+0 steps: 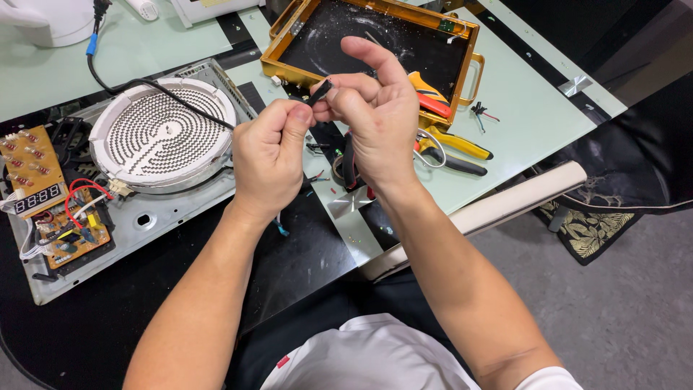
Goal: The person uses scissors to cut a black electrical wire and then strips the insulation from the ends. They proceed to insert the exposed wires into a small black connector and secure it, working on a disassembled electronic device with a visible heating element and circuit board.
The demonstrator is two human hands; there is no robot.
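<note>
A small black piece (321, 92) is pinched between the fingers of both hands, which are held close together above the middle of the worktop (534, 108). The left hand (268, 160) is curled into a loose fist, with its thumb and finger closed on the near end of the piece. The right hand (375, 115) is closed on the far end, with its pointing finger raised and bent over the top. What kind of piece it is cannot be told. To the left, an opened cooker (108, 202) is laid flat, and a round white heating coil (164, 133) is seen on top of it. A black cable (155, 87) is laid across the coil. Brown circuit boards (32, 170) with red wires (79, 191) are seen at the left edge. On the far side, a gold tray (462, 32) with a dark bottom is placed. Pliers with yellow handles (458, 148) are laid to the right of the hands, and a tool with an orange handle (429, 94) is seen just beside the tray.
</note>
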